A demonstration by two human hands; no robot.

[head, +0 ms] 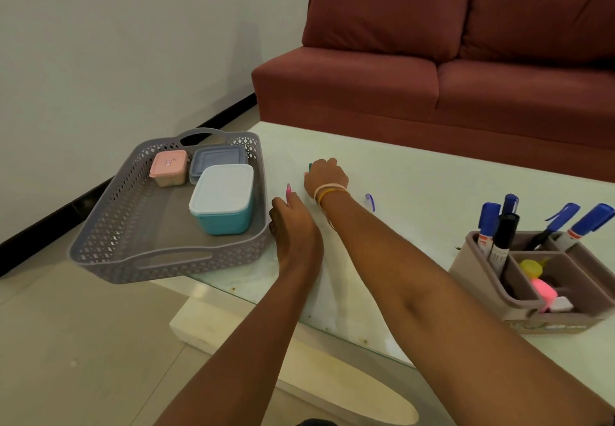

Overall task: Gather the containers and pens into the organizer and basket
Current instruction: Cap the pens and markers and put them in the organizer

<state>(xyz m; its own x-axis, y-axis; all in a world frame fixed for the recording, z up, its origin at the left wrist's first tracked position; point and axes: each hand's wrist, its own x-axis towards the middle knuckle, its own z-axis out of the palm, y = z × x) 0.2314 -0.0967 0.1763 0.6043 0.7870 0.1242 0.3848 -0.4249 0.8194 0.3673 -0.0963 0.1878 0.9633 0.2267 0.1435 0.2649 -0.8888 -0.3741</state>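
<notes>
Forearms: two bare arms enter from the bottom edge and reach forward over the table's near edge.
Left hand (294, 222): fingers curled around a pink pen (288, 191), whose tip sticks up above the knuckles; it sits just beside the basket's right wall.
Right hand (324, 176): knuckles up, closed over a green pen (309, 167) on the tabletop, of which only a tip shows; thin bands circle the wrist.
Blue pen (370, 201): lies loose on the table, right of the right wrist.
Table (432, 189): pale, glossy top on a light stone-like base; small dark specks dot its near edge.
Basket (159, 259): grey lattice tray with handles, at the table's left end, overhanging the corner.
Containers: a pink-lidded box (168, 168), a grey-blue box (218, 159) and a white-lidded teal box (222, 198), all inside the basket, toward its far right part.
Organizer (532, 299): taupe, divided, at the table's near right edge; blue markers (589, 224) and a black marker (504, 237) stand in its rear compartments, yellow and pink items in a front one.
Room: maroon sofa (449, 59) behind the table; plain wall with dark skirting at left; light tiled floor.
</notes>
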